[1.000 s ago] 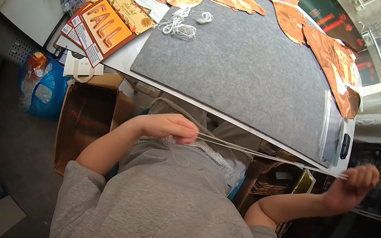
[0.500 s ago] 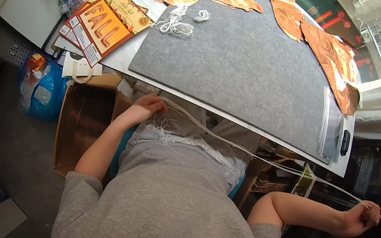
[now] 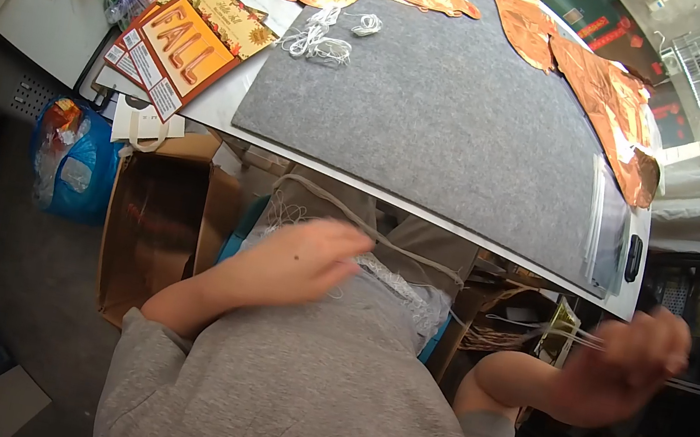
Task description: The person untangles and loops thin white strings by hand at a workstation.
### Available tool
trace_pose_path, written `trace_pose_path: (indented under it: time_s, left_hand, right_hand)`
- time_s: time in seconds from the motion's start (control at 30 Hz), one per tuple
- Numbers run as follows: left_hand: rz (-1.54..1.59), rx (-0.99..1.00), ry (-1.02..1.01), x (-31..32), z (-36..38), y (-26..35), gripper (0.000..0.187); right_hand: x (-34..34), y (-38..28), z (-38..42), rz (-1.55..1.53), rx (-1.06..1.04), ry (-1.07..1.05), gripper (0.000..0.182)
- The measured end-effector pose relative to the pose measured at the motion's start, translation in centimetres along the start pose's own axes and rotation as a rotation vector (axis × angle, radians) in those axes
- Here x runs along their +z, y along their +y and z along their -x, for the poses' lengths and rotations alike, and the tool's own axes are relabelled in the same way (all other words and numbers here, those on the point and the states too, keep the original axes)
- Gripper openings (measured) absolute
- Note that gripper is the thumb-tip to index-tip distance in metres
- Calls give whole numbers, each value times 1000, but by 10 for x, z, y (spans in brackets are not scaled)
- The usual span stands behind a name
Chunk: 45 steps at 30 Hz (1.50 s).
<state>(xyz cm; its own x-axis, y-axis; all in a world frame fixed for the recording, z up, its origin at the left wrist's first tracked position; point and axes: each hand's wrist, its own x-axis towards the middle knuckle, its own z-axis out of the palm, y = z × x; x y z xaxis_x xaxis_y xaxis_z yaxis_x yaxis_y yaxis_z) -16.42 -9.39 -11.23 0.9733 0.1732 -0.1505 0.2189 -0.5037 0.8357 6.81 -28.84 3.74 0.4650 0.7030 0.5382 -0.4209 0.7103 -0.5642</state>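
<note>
My left hand point(image 3: 306, 258) is over my lap, palm down, its slightly blurred fingers reaching out with nothing visible in them. Beneath it, a loose tangle of thin white string point(image 3: 285, 208) lies on the lap near a crumpled clear plastic bag point(image 3: 398, 290). Far out on the right, my right hand point(image 3: 627, 362) is raised and blurred, its fingers closed on white string point(image 3: 540, 326) that trails leftward past the table corner. On the grey felt mat point(image 3: 442, 113) sit small bundles of white string point(image 3: 319, 42).
Copper foil balloons point(image 3: 604, 113) line the mat's far and right edges. Orange FALL packages point(image 3: 180, 47) overlap at the table's left. Clear plastic sleeves point(image 3: 608, 234) lie at the right corner. A cardboard box point(image 3: 167, 234) and a blue bag point(image 3: 86, 165) stand on the floor at left.
My left hand has let go of the string and moved right and toward my body, its fingers opening out. My right hand has come slightly up and inward, and the taut string has slackened.
</note>
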Motion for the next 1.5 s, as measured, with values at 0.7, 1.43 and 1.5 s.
trace_pose_path:
  time_s: [0.7, 1.43, 1.5]
  left_hand:
    - [1131, 589, 669, -26, 2, 24, 33]
    - [331, 760, 411, -65, -11, 84, 7]
    - [93, 708, 448, -64, -11, 90, 6]
  right_hand:
    - [-49, 114, 51, 586, 679, 42, 26]
    - [37, 110, 23, 690, 432, -102, 83]
    - [33, 121, 23, 670, 420, -106, 67]
